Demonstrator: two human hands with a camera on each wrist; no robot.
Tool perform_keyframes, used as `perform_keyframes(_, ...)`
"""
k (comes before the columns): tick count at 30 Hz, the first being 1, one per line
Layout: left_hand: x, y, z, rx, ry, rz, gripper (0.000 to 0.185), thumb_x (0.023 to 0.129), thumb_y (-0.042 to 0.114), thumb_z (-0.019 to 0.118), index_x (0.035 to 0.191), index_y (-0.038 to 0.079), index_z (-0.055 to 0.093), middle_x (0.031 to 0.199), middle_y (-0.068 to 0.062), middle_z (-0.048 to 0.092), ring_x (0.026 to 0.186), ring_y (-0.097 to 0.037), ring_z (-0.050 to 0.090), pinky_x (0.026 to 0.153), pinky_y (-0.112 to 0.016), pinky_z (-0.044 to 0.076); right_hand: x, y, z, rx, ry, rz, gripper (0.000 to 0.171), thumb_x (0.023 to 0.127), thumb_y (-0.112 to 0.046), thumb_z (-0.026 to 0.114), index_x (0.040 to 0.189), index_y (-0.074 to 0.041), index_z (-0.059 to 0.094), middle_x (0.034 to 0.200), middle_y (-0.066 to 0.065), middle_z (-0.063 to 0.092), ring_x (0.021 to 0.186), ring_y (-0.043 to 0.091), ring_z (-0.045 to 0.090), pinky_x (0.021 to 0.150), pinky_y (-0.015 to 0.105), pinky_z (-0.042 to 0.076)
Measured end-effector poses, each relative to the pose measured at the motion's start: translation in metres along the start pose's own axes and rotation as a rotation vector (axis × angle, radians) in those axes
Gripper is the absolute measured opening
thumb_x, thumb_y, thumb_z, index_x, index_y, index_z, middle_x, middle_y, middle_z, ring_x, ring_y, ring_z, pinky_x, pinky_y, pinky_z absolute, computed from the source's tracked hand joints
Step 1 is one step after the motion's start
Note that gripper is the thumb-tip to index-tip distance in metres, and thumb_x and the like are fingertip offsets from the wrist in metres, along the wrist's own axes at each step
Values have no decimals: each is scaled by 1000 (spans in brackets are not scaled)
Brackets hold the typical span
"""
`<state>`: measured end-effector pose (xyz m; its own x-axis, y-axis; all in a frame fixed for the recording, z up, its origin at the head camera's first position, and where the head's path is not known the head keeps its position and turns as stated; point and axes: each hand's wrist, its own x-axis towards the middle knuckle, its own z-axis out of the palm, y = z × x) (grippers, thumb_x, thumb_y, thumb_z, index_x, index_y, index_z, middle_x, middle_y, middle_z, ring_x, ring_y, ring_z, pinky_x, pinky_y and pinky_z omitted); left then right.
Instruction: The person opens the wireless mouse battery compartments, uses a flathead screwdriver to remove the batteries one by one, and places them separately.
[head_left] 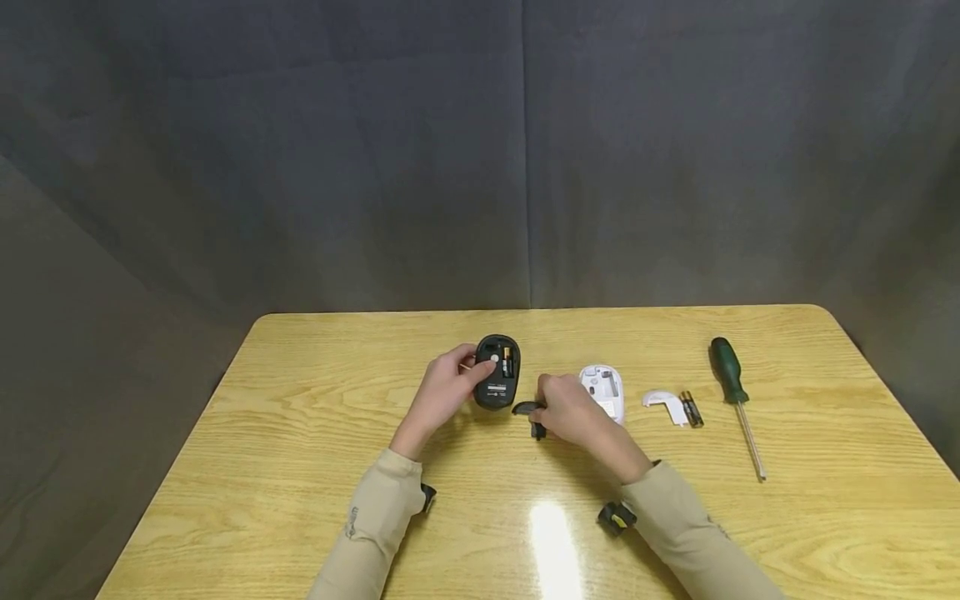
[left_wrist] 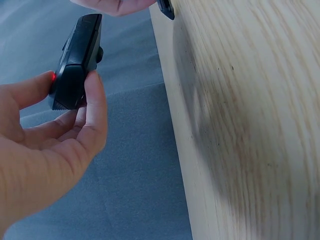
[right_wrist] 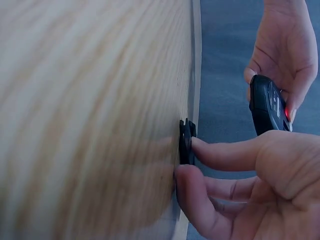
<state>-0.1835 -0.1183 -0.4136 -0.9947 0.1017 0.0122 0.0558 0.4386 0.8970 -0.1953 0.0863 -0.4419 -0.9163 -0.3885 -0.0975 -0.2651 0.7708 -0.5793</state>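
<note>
My left hand (head_left: 442,392) holds a black computer mouse (head_left: 497,389) above the table, its underside facing up. The thumb presses on that underside beside an open battery bay, where a battery (head_left: 507,362) lies. A red light glows by the thumb in the left wrist view, where the mouse (left_wrist: 75,65) is seen edge-on between thumb and fingers. Just to the right, my right hand (head_left: 572,410) pinches a curved black battery cover (head_left: 537,430) low over the wood. The right wrist view shows this cover (right_wrist: 186,142) between thumb and forefinger, right at the table surface.
Beyond the right hand lies an upturned white mouse (head_left: 609,385) with its bay open. Farther right are a white battery cover (head_left: 667,403), a dark battery (head_left: 692,410) and a green-handled screwdriver (head_left: 727,371). A grey curtain (head_left: 420,167) hangs behind the wooden table (head_left: 300,433).
</note>
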Motion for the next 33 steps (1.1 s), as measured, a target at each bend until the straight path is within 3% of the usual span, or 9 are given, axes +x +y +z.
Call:
perform_keyframes(3,-1,-1,0,-5,0,-3,37,101,23,65,128,-2,66,101,-11,63,81,-19,57,68,-30,53,0,1,-1,-55,7,-23,15,89,-7,79,85,-1,66,72,3,62,59,14,55,51,25,44)
perform_keyframes(6,-1,-1,1,-15,1,-8,36,102,23,65,127,-2,66,101,-12,63,82,-19,58,72,-38,58,-1,2,-6,-39,38,-29,14,94,-12,76,93,-1,68,75,5,65,62,15,55,53,27,44)
perform_keyframes(11,0,1,3,-59,-1,-24,35,102,21,66,127,-3,66,101,-13,63,85,-21,61,80,-51,60,-2,1,-20,137,156,-55,26,99,-16,69,115,4,66,89,14,72,73,21,67,61,34,54)
perform_keyframes(15,2,2,3,-85,-2,-29,36,101,20,66,128,-3,67,102,-15,67,86,-21,64,80,-50,61,-3,-1,-26,278,215,-79,32,100,-16,67,125,4,63,103,18,73,85,27,72,68,38,59)
perform_keyframes(22,2,1,4,-104,-16,-24,34,101,19,66,126,-4,67,99,-14,68,82,-20,65,78,-51,60,-3,-3,-27,410,201,-80,33,101,-14,65,129,3,62,106,18,72,85,34,73,67,34,57)
perform_keyframes(29,1,1,6,-110,-15,-16,35,100,17,66,127,-6,66,99,-14,66,81,-21,65,74,-47,62,-3,-3,-27,484,175,-91,30,102,-14,66,126,3,62,106,20,72,86,37,74,73,50,61)
perform_keyframes(33,1,1,6,-107,-14,-21,35,100,16,66,128,-5,66,99,-14,66,81,-20,65,74,-47,62,-3,-1,-30,468,173,-110,29,102,-14,65,125,3,63,106,23,72,86,38,74,73,50,61)
